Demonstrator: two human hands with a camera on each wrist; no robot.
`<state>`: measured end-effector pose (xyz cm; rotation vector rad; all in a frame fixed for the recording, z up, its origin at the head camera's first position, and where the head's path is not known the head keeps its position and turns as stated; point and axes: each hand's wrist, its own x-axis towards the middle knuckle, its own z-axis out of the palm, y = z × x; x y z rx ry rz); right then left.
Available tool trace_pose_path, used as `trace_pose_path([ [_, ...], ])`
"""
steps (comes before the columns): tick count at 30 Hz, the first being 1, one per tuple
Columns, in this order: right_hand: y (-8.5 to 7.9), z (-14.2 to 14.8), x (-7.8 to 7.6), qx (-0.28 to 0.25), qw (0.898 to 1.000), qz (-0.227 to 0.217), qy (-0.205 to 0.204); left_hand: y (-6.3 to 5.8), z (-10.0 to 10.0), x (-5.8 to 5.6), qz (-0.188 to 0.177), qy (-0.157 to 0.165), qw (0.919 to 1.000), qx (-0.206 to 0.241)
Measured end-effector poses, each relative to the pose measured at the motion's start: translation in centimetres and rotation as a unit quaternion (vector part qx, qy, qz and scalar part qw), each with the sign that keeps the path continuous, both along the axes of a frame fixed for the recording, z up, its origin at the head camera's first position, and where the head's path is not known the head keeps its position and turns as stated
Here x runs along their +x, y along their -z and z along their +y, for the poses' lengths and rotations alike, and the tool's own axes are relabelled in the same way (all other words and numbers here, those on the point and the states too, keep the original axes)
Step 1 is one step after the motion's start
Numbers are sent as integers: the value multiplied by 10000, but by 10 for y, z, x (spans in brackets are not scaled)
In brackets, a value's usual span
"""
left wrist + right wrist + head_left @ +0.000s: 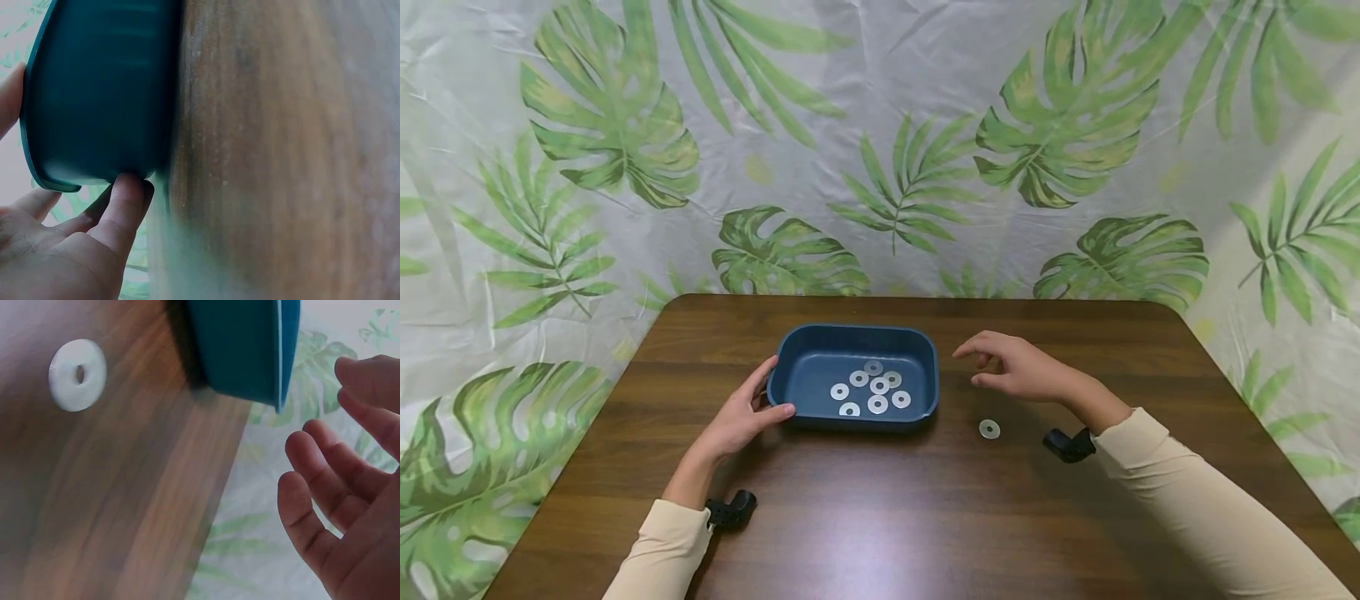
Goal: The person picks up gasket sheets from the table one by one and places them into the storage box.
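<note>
A dark blue rectangular tray (pixel 853 420) stands on the table with several flat metal washers (pixel 877 404) lying in it. My left hand (pixel 741 421) holds the tray's left end, thumb at the front rim and fingers along the side. In the left wrist view, fingertips (pixel 128 187) touch the tray's outer wall (pixel 100 94). To the right of the tray, my right hand (pixel 1018 367) hovers above the table, fingers loosely bent and holding nothing. One loose washer (pixel 989 429) lies on the table below that hand; the right wrist view also shows this washer (pixel 78 375).
The brown wooden table (pixel 850 517) has rounded far corners. Behind it hangs a pale cloth (pixel 895 100) printed with green leaves. A black wrist camera mount (pixel 732 510) sits at the left wrist, and another mount (pixel 1070 445) at the right.
</note>
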<state>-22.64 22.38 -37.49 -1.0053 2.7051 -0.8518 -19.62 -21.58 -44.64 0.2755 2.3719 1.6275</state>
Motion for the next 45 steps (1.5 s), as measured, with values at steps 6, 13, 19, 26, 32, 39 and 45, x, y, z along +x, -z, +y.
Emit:
trace_pose_path([
  [6, 15, 28, 17, 73, 9997, 55, 246, 0, 1, 0, -55, -56, 10000, -21],
  [13, 41, 51, 27, 181, 9990, -67, 393, -2, 1, 1, -42, -50, 10000, -56],
  [19, 50, 53, 32, 300, 9986, 46, 421, -2, 2, 2, 11, -38, 10000, -88],
  [26, 60, 50, 34, 327, 9989, 185, 286, -2, 2, 2, 9, -56, 10000, -81],
  [32, 69, 44, 30, 691, 9973, 158, 188, -2, 2, 2, -7, -53, 9999, -92],
  [39, 72, 35, 27, 805, 9964, 153, 196, -1, 1, 1, 27, -31, 10000, -53],
  [45, 73, 29, 26, 954, 9944, 292, 351, -1, 1, 1, 40, -9, 10000, -49],
])
